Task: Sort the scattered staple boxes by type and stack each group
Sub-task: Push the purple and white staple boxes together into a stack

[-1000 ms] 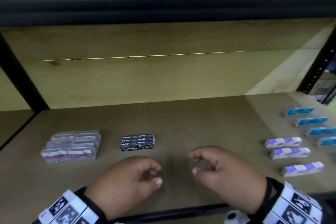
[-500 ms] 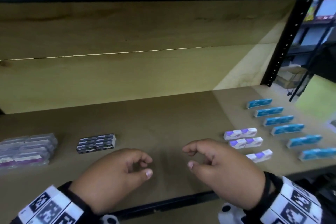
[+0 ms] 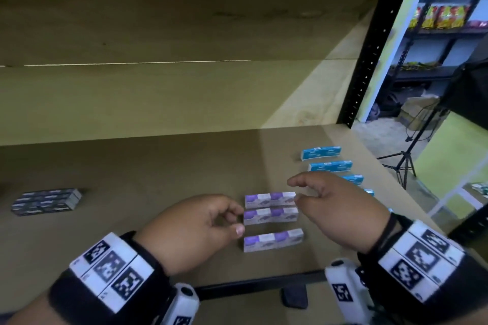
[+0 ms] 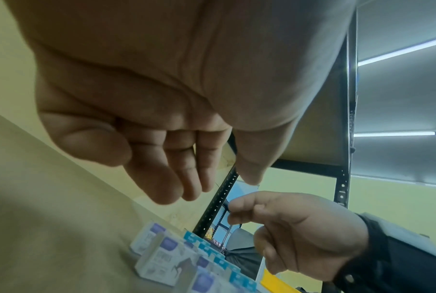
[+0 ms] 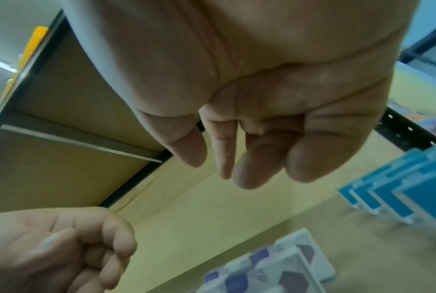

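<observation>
Three purple-and-white staple boxes point(image 3: 270, 212) lie in a column on the wooden shelf, between my hands. My left hand point(image 3: 235, 219) hovers at their left ends, fingers loosely curled, holding nothing. My right hand point(image 3: 294, 190) hovers over their right ends, fingers relaxed and empty. Several blue staple boxes point(image 3: 330, 166) lie in a row further right, partly hidden by my right hand. A stack of black staple boxes point(image 3: 46, 202) sits at the far left. The wrist views show the purple boxes point(image 4: 162, 257) point(image 5: 269, 267) below my fingers and the blue boxes point(image 5: 387, 192) beside them.
The shelf board point(image 3: 158, 166) has a wooden back wall behind it and a black upright post point(image 3: 367, 60) at its right end. Its front edge runs just below my wrists. A tripod point(image 3: 404, 163) stands on the floor beyond the right end.
The view has swung right: the black stack slid to the far left and the clear-wrapped purple stack left the frame. Both hands moved right, to either side of the purple boxes.
</observation>
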